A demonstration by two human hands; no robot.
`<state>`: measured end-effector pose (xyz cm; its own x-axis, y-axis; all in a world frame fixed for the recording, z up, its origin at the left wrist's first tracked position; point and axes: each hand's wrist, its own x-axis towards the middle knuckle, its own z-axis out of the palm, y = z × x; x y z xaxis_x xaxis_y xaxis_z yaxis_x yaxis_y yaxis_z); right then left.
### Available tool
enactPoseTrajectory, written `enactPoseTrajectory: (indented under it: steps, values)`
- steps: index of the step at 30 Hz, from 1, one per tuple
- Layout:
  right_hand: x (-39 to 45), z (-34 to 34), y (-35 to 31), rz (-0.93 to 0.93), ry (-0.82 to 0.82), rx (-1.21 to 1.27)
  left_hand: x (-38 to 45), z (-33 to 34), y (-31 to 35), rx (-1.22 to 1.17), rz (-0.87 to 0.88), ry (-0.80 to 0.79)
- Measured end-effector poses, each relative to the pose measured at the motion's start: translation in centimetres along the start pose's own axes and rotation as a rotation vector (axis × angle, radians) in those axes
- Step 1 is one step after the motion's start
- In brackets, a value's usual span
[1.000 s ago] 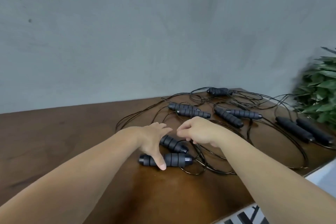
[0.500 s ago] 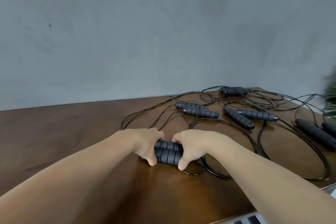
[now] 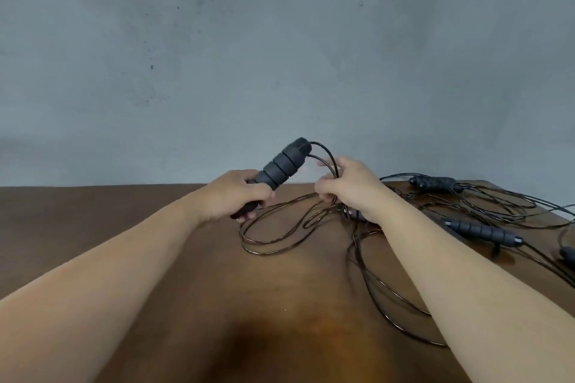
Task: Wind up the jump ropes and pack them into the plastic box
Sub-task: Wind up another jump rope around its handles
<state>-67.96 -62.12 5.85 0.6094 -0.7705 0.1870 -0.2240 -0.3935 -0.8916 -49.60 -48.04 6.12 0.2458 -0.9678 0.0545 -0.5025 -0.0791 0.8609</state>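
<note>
Brown wood makes up the table (image 3: 155, 242), set against a bare grey wall (image 3: 280, 56). Left hand (image 3: 231, 194) is raised above the tabletop, fingers curled round a pair of black ribbed handles (image 3: 281, 165) that tilt up and away beyond its knuckles. Right hand (image 3: 348, 186), just beside it, pinches the thin black cord (image 3: 326, 155) arching from the handle tips. Below both hands, cord loops (image 3: 273, 242) lie on the wood; more jump ropes (image 3: 480, 232) sprawl right of the right wrist.
</note>
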Motion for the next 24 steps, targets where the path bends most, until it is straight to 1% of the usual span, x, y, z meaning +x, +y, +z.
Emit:
enactPoseTrajectory:
  steps: [1,2,4,5,6,8,9,10,12,14,16,18,19,21,22,23,24]
  values:
    - [0.6,0.6,0.1,0.014,0.033,0.030,-0.4,-0.8,0.1,-0.100,-0.023,0.033]
    - [1.2,1.6,0.1,0.018,0.031,0.045,-0.8,-1.8,0.0,-0.195,-0.049,0.068]
    - [1.6,4.0,-0.1,-0.009,-0.028,0.055,-1.4,-3.5,-0.2,-0.375,-0.098,0.127]
    - [1.7,5.5,-0.3,-0.020,-0.048,0.103,-1.8,-4.4,-0.3,-0.446,-0.111,0.148]
    - [1.8,7.2,-0.8,-0.013,-0.052,0.194,-2.3,-5.4,-0.4,-0.496,-0.118,0.165]
    - [1.9,10.3,-2.0,0.024,-0.007,0.383,-3.1,-6.9,-0.4,-0.551,-0.134,0.195]
    - [2.0,11.7,-2.7,0.029,0.031,0.427,-3.4,-7.7,-0.5,-0.578,-0.140,0.211]
    - [2.1,13.2,-3.4,0.017,0.064,0.419,-3.8,-8.5,-0.7,-0.611,-0.146,0.231]
    - [2.1,16.4,-4.6,-0.059,0.101,0.239,-4.4,-10.2,-1.1,-0.684,-0.146,0.260]
    - [1.4,19.7,-6.0,-0.157,0.065,0.033,-4.7,-11.8,-1.5,-0.715,-0.144,0.279]
    - [0.8,23.0,-7.5,-0.202,-0.033,-0.101,-5.1,-13.4,-2.2,-0.715,-0.149,0.293]
    - [0.7,25.9,-9.1,-0.265,-0.155,-0.337,-5.4,-15.0,-3.5,-0.737,-0.169,0.294]
    - [0.5,27.2,-9.9,-0.280,-0.225,-0.450,-5.6,-15.9,-4.2,-0.763,-0.179,0.293]
    - [0.2,29.7,-10.7,-0.267,-0.340,-0.586,-6.1,-18.0,-6.0,-0.786,-0.195,0.314]
    - [0.0,30.7,-10.9,-0.237,-0.392,-0.616,-6.4,-19.3,-6.9,-0.748,-0.201,0.341]
    - [0.0,31.5,-10.9,-0.199,-0.442,-0.610,-6.7,-20.6,-8.0,-0.651,-0.209,0.369]
    - [0.0,31.9,-11.0,-0.160,-0.478,-0.573,-7.3,-21.9,-9.0,-0.500,-0.214,0.373]
